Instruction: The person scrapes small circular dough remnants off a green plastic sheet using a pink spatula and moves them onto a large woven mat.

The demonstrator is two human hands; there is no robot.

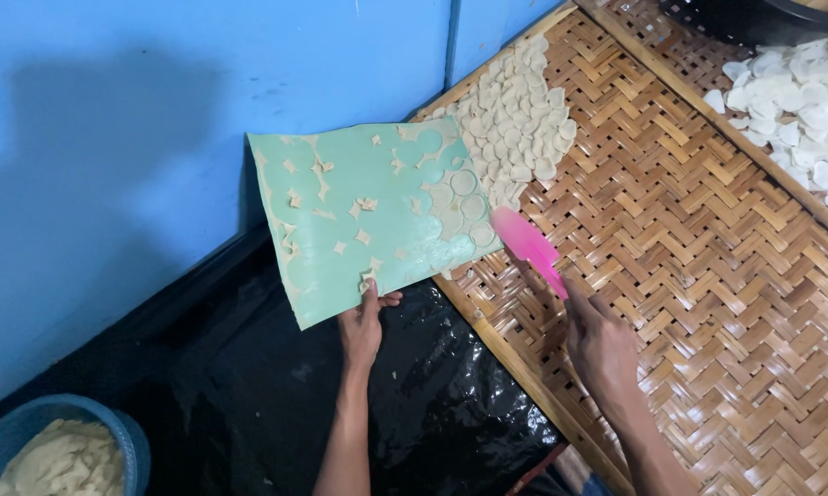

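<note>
My left hand [362,329] grips the near edge of a light green flexible sheet [359,179], holding it tilted over the edge of a woven bamboo tray [708,276]. Thin pale dough rounds [464,207] and leftover dough scraps [317,174] stick to the sheet. My right hand [602,344] holds a pink plastic scraper [527,246], its blade touching the sheet's right edge beside the rounds. Several pale dough rounds [515,110] lie spread on the tray just beyond the sheet.
A second woven tray at the top right carries white rounds [804,101]. A blue basin [134,441] with pale dough scraps sits at the bottom left. Black plastic sheeting [432,395] covers the floor beneath my left arm. A blue wall [157,110] stands behind.
</note>
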